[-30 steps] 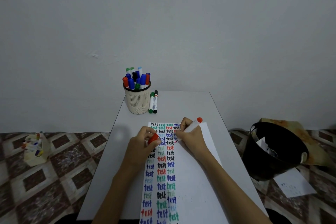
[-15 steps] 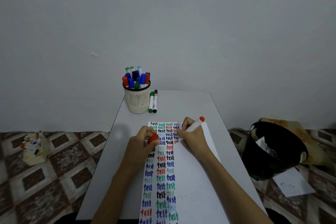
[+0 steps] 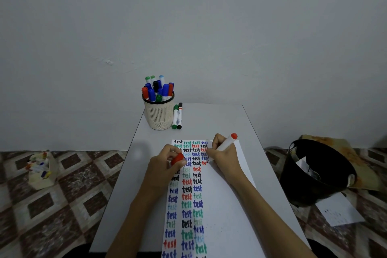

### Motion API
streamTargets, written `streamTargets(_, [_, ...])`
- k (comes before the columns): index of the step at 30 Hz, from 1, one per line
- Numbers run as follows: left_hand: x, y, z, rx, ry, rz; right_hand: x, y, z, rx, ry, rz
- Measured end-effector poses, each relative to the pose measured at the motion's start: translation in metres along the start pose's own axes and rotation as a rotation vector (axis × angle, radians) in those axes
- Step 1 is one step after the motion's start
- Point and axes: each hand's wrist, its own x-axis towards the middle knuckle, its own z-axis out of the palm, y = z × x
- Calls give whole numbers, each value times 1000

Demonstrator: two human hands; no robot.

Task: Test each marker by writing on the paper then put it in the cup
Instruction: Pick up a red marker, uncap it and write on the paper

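My right hand [image 3: 225, 156] grips a white marker with a red end [image 3: 227, 142], its tip down on the paper [image 3: 219, 205] beside a half-written red word in the fourth column. My left hand [image 3: 165, 165] rests on the paper's left side and pinches the red cap [image 3: 177, 158]. The paper carries columns of "test" in several colours. A beige ribbed cup [image 3: 160, 114] at the table's far left holds several markers. A green marker [image 3: 175, 116] and a black marker [image 3: 180, 115] lie side by side on the table right of the cup.
The small grey table [image 3: 219, 119] stands against a grey wall. A black bin [image 3: 318, 172] with paper scraps sits on the tiled floor at the right, a loose sheet [image 3: 339, 209] beside it. A beige bag of markers [image 3: 41, 170] lies on the floor at the left.
My right hand has shifted slightly rightward along the line while writing in red; the marker's red end has moved right. My left hand still holds the cap in place.
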Motion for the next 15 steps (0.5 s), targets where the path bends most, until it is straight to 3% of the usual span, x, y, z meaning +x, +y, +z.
streamTargets(15, [0,0,1,-8,-1,-4,0,3,-2,20,44,15])
